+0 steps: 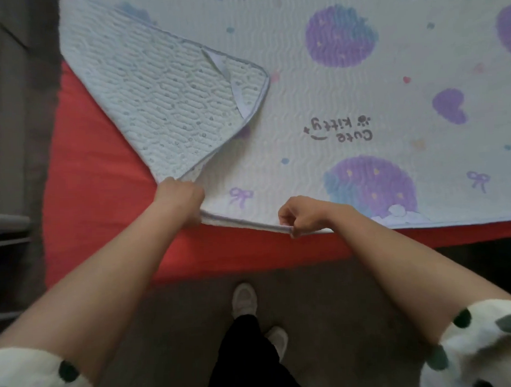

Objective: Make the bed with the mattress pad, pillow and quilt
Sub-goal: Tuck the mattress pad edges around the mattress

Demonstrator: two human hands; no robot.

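Both hands clamp the mattress pad's (346,88) near hem, left hand (180,197) at the base of the flipped-over corner (169,95), right hand (300,216) just along it. The pad lies short of the red bed's (103,184) near-left corner: best to flip that flap out, pull evenly, then hook the elastic strap (230,87) under.

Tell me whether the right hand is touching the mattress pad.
Touching. The head view shows the right hand curled round the near edge of the mattress pad.

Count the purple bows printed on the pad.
2. One bow lies just right of the left hand; the other is near the right edge of view. The pad has a folded corner that may hide more.
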